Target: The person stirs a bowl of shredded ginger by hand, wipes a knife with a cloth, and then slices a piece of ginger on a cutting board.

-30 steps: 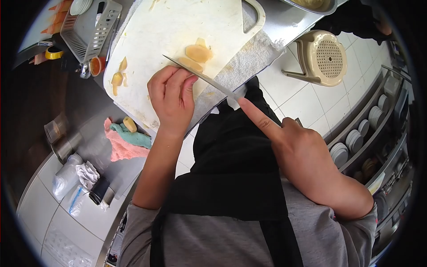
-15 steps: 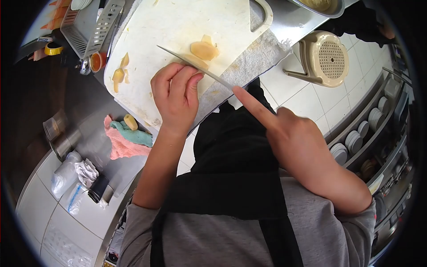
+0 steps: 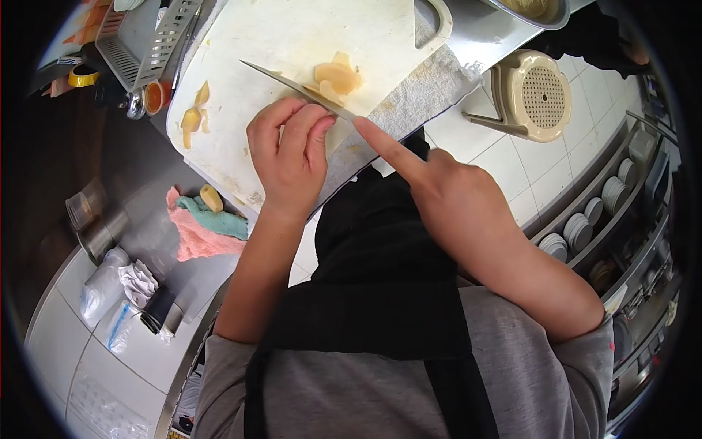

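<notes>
My right hand [image 3: 461, 194] is closed round a kitchen knife [image 3: 281, 78], its index finger stretched along the back of the blade; the handle is hidden in the palm. My left hand [image 3: 292, 150] presses its curled fingertips down on the white cutting board [image 3: 263, 33], right beside the blade. What they hold is mostly hidden, seemingly a piece of the same pale yellow root, ginger by its look. Thin ginger slices [image 3: 338, 75] lie overlapping just beyond the blade. Smaller ginger scraps [image 3: 191, 119] lie near the board's left edge.
A peeled root piece [image 3: 211, 197] rests on pink and green cloths [image 3: 194, 234] left of the board. A white towel [image 3: 420, 88] lies under the board. Nearby are a grey basket [image 3: 121, 55], a metal bowl [image 3: 559, 14] and a beige stool [image 3: 537, 95].
My right hand and the knife have moved forward and left, so the blade reaches further past my left fingers. Another slice now leans against the others. My left hand stays nearly in place.
</notes>
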`<state>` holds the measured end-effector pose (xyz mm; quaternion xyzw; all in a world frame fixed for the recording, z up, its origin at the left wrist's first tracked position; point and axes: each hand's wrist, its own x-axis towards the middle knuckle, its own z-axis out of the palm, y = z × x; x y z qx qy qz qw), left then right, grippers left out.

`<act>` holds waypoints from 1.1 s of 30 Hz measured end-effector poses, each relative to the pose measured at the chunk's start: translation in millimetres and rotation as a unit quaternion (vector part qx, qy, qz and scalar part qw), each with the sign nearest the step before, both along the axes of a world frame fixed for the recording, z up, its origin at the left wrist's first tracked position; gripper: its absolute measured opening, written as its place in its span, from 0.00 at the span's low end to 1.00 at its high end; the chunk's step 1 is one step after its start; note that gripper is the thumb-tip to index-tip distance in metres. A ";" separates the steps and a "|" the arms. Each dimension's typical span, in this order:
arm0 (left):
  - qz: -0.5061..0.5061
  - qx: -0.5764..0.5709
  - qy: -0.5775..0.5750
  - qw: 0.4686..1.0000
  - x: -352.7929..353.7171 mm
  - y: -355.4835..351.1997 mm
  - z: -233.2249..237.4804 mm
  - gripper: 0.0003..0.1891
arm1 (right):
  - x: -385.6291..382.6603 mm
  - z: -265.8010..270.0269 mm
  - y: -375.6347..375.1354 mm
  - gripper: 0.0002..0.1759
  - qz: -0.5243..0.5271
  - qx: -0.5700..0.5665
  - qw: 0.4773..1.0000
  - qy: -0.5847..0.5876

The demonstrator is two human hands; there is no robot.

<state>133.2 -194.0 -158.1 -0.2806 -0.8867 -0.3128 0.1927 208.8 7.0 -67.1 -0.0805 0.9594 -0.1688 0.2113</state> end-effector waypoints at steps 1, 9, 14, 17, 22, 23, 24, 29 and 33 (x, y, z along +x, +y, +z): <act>-0.002 -0.001 -0.001 1.000 -0.1 -0.1 0.1 0.10 | -3.5 -7.3 -3.1 0.52 -0.010 -0.015 1.000 0.010; 0.003 0.000 -0.001 1.000 -0.6 0.1 -0.3 0.11 | -11.2 -21.7 -6.6 0.52 -0.029 -0.044 0.999 0.009; 0.005 0.024 -0.051 0.998 -5.9 0.1 10.5 0.13 | -12.0 -17.9 -7.0 0.52 -0.031 -0.045 0.998 -0.009; 0.029 0.027 -0.099 0.994 -24.5 6.1 33.8 0.11 | -11.8 -16.5 -8.8 0.52 -0.028 -0.034 0.999 -0.013; 0.045 -0.207 -0.238 0.948 -55.6 19.7 62.3 0.07 | -11.7 -14.5 -10.3 0.53 -0.026 -0.030 0.999 -0.016; 0.046 -0.206 -0.236 0.948 -59.0 20.4 63.9 0.07 | -11.7 -14.2 -10.4 0.53 -0.027 -0.026 0.999 -0.017; 0.026 -0.217 -0.244 0.945 -62.2 20.3 65.2 0.06 | -11.9 -13.3 -10.5 0.53 -0.026 -0.026 0.999 -0.015; -0.033 -0.208 -0.311 0.927 -71.7 18.7 72.5 0.05 | -10.5 -13.1 -10.7 0.53 -0.030 -0.030 0.999 -0.011; -0.054 -0.213 -0.310 0.925 -74.9 21.7 69.7 0.06 | -9.2 -14.9 -11.9 0.53 -0.034 -0.032 0.999 -0.006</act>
